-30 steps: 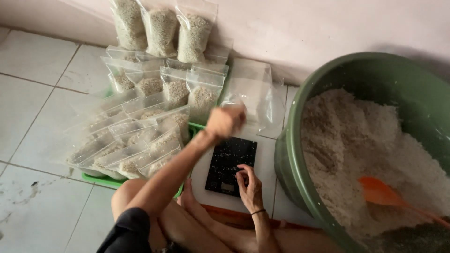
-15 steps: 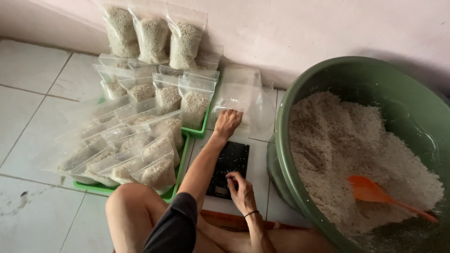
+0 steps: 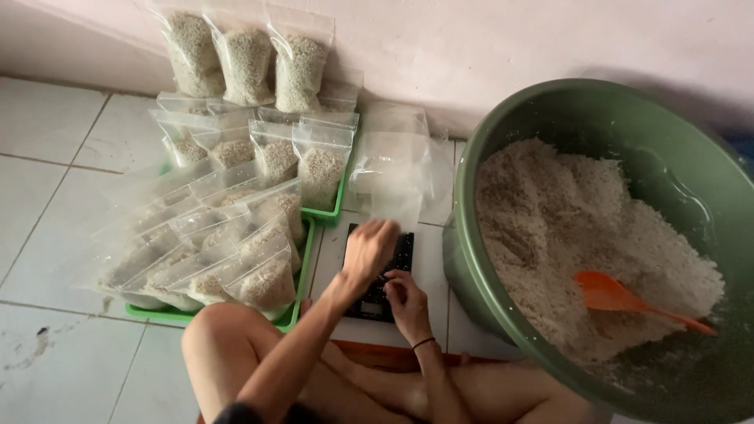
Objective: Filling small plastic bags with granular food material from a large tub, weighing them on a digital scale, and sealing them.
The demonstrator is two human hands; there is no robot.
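Note:
My left hand (image 3: 367, 253) hovers over a black flat scale (image 3: 402, 253) on the floor, blurred, fingers pinched on a clear empty plastic bag (image 3: 395, 206) that reaches toward a stack of the same empty bags (image 3: 393, 153) by the wall. My right hand (image 3: 408, 302), a dark band on its wrist, rests on the scale's near part with fingers curled and nothing in it. To the right stands a large green tub (image 3: 471, 235) of white grain (image 3: 565, 228) with an orange scoop (image 3: 620, 298) lying in it.
Two green trays (image 3: 310, 259) on the left carry several clear bags filled with grain (image 3: 259, 267). Three filled bags (image 3: 245, 59) lean on the pale wall. My bare knee (image 3: 224, 338) is at the near tray's edge. White floor tiles (image 3: 47, 235) lie further left.
My left hand has drawn back from the stack of empty bags toward the scale, bringing a clear bag with it. My right hand stays on the scale.

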